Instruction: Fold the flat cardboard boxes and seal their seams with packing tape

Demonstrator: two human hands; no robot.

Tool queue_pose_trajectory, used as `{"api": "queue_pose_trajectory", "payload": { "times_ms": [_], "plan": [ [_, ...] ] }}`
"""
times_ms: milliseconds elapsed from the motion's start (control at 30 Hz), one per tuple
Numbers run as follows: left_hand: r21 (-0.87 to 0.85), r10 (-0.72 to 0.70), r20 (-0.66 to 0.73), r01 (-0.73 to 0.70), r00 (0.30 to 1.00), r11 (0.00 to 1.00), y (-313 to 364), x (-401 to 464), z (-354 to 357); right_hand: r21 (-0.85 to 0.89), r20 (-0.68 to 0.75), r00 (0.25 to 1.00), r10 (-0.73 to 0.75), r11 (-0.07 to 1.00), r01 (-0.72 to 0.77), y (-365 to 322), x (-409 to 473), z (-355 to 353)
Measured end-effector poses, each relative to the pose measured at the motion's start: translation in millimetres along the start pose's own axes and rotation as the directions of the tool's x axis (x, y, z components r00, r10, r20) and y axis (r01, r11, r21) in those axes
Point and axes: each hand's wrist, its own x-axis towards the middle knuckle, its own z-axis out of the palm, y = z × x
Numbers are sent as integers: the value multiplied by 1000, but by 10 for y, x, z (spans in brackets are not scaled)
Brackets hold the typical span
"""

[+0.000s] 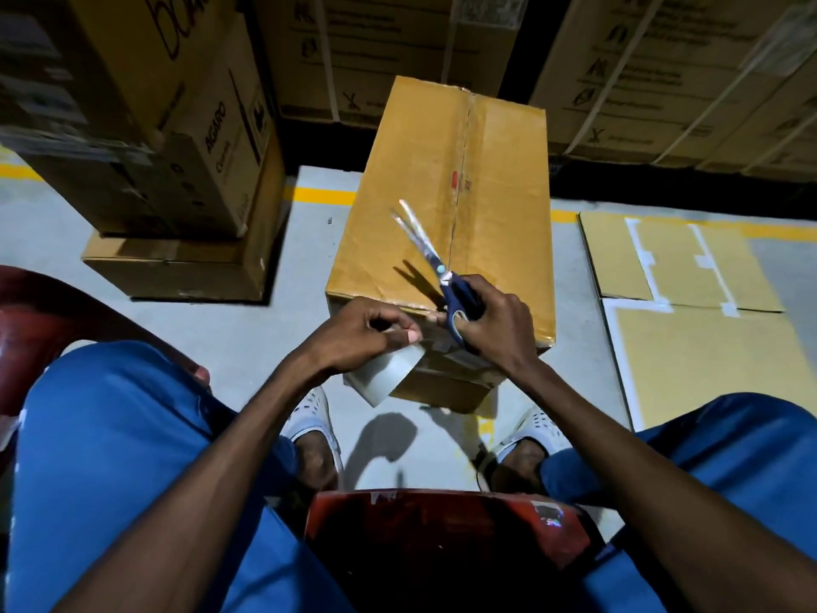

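Observation:
A folded brown cardboard box [446, 205] stands on the floor in front of me, its top seam running away from me under clear tape. My left hand [358, 334] grips a roll of clear packing tape [389, 373] at the box's near edge. My right hand [490, 320] holds blue-handled scissors [431, 254], their blades slightly apart and pointing up and away over the box top. Tape stretches from the roll onto the box's near face between my hands.
Flat cardboard sheets [681, 267] with white tape strips lie on the floor at the right. Stacked printed cartons [177, 170] stand at the left and along the back. A red chair [442, 528] is under me, and my feet in white shoes flank the box.

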Motion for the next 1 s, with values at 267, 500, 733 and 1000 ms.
{"api": "queue_pose_trajectory", "payload": {
  "times_ms": [267, 500, 733, 1000],
  "plan": [
    [-20, 4, -122, -7, 992, 1000, 222, 92, 37, 706, 283, 921, 267, 592, -389, -482, -110, -489],
    [182, -8, -155, 36, 988, 983, 283, 115, 146, 667, 276, 870, 407, 571, -479, -562, -198, -258],
    [150, -83, -82, 95, 993, 984, 344, 29, 291, 722, 294, 773, 563, 399, -565, -484, -157, -289],
    [-192, -12, -80, -4, 997, 981, 201, -108, 226, 802, 361, 665, 654, 145, -579, -339, -260, -497]
  ]
}}
